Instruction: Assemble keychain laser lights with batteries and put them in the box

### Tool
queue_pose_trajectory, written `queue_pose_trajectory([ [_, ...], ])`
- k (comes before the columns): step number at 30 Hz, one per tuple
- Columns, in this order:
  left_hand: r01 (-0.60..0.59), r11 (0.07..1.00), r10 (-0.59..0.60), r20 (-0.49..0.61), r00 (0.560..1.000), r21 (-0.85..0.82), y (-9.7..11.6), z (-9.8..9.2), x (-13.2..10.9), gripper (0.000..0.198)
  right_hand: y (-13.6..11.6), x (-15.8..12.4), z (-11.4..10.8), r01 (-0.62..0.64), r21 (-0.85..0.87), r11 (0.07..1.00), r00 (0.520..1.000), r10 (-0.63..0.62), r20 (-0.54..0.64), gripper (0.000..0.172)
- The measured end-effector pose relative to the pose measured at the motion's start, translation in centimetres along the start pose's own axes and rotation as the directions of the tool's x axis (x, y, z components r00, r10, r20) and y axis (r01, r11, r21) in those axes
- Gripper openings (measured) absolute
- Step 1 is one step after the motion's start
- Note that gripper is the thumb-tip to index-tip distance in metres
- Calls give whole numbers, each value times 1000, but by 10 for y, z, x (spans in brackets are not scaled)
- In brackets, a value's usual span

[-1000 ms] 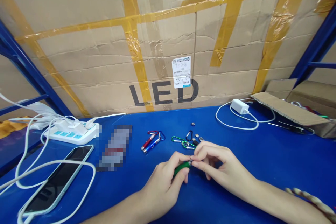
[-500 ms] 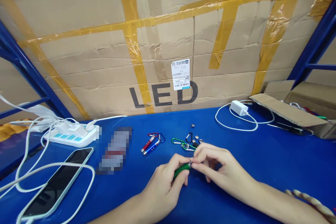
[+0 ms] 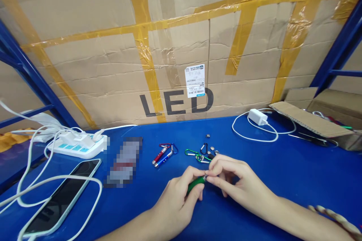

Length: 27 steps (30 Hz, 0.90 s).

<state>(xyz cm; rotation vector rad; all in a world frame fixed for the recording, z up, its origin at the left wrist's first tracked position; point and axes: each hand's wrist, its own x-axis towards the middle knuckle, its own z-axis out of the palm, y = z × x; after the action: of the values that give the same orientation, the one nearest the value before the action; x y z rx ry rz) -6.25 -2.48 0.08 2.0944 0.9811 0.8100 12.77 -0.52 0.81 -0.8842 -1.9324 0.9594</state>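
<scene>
My left hand (image 3: 181, 196) is closed around a green keychain flashlight (image 3: 196, 184), which slants up to the right. My right hand (image 3: 236, 179) pinches the silver end of that same flashlight, its thumb and index finger meeting my left fingertips. Just beyond the hands are a green carabiner (image 3: 191, 153), a black carabiner (image 3: 203, 147) and several small silver button cells (image 3: 212, 148). Part of this group is hidden behind my right fingers. Farther left, a red keychain flashlight (image 3: 159, 156) and a blue one (image 3: 164, 159) lie side by side with their carabiners attached.
On the left are a white power strip (image 3: 85, 150) with tangled cables and a phone (image 3: 63, 196). A blurred-out flat object (image 3: 123, 163) lies beside them. A white charger (image 3: 257, 116), tweezers (image 3: 307, 138) and an open carton (image 3: 311, 118) are at right. A large cardboard box (image 3: 113, 71) stands behind.
</scene>
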Motion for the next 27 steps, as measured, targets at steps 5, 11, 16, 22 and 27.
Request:
queue_pose_trajectory([
  [5, 6, 1000, -6, 1, 1000, -2, 0, -1, 1, 19, 0, 0, 1, -2, 7, 1000, 1000, 2, 0, 37],
  [11, 2, 1000, -2, -1, 1000, 6, 1, 0, 1, 18, -1, -1, 1, -4, 6, 1000, 1000, 4, 3, 34],
  [16, 0, 1000, 0, 0, 1000, 2, 0, 0, 0, 17, 0, 0, 1, -9, 8, 1000, 1000, 9, 4, 34],
  [22, 5, 1000, -5, 2, 1000, 5, 0, 0, 0, 18, 1, -2, 0, -11, 2, 1000, 1000, 11, 1, 32],
  [27, 6, 1000, -6, 6, 1000, 8, 0, -1, 1, 18, 0, 0, 0, -14, 2, 1000, 1000, 14, 7, 36],
])
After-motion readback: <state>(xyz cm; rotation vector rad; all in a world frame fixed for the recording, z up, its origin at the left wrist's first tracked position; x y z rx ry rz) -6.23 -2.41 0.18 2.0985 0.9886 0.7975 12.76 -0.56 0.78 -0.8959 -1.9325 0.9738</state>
